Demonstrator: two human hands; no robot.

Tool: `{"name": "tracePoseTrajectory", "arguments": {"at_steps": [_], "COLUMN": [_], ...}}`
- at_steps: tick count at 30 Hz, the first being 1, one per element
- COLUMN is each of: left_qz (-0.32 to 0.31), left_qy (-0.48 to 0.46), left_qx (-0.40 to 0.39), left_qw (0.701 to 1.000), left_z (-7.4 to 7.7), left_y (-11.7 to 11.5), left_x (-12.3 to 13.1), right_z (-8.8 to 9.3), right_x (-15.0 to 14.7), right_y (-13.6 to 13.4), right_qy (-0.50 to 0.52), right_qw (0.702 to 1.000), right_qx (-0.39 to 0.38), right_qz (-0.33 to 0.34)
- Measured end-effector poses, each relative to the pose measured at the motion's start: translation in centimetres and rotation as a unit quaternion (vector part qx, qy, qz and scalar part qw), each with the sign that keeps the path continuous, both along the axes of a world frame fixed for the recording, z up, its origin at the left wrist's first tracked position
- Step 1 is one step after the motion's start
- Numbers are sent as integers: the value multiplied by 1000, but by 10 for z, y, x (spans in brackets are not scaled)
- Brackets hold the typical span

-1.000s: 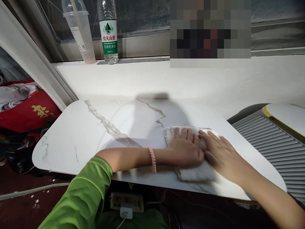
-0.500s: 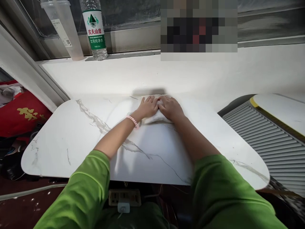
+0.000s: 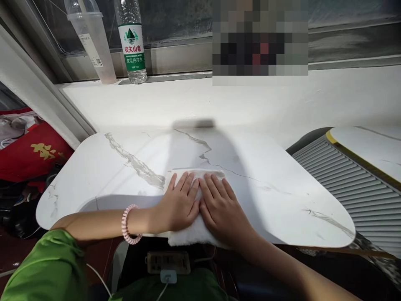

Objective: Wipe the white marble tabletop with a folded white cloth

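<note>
A folded white cloth point(image 3: 193, 235) lies at the near edge of the white marble-patterned table point(image 3: 266, 200), its lower end overhanging the edge slightly. My left hand point(image 3: 178, 202) rests flat on the cloth's left part, fingers stretched and pointing away from me. Beside it my right hand point(image 3: 221, 205) lies flat on the right part, fingers also extended. The two thumbs and index fingers come close together in the middle. A pink coiled band point(image 3: 130, 224) circles my left wrist. Neither hand grasps the cloth; both press on it from above.
On the window ledge stand a clear plastic cup point(image 3: 92, 46) and a labelled water bottle point(image 3: 133, 48). A red bag point(image 3: 40, 144) is at the left. Below the table edge hangs a power strip point(image 3: 168, 262) with a white plug. A grey ribbed surface point(image 3: 341, 188) lies to the right.
Both hands have drawn the cloth from the table's far side, by the wall, back toward me to the near edge. My elbows have bent outward, and the view has shifted slightly.
</note>
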State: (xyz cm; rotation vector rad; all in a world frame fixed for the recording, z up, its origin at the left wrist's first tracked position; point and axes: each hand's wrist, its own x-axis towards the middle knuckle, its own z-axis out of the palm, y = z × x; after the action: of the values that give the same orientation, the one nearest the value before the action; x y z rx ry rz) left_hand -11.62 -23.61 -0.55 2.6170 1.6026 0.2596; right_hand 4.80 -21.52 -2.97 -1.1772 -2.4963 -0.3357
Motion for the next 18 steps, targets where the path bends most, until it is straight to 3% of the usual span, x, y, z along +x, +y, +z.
{"name": "tracePoseTrajectory", "arguments": {"at_steps": [2,4,9,13,15,18], "left_qz": [14,40,96,105,100,88], "left_qy": [-6,-7,-1,-3,-7,-5], "left_qx": [-5,-8,-4,5,11,21], "left_qw": [1000,999,995,994,995,996], "left_z": [-1,-1,1,2,2,-1], "left_y": [4,22,108,175,196,207], "left_x": [-5,-11,-37,-67,-80,-91], "right_z": [1,3,10,15,16,16], "right_x": [-6,-16,-53,-91,-106,-117], "right_y": [8,30,118,177,193,200], "right_qy": [0,4,45,74,81,73], "right_qw": [1000,999,994,989,987,988], "right_qx": [-15,-40,-103,-128,-127,-119], "right_qz": [5,9,1,-27,-48,-64]}}
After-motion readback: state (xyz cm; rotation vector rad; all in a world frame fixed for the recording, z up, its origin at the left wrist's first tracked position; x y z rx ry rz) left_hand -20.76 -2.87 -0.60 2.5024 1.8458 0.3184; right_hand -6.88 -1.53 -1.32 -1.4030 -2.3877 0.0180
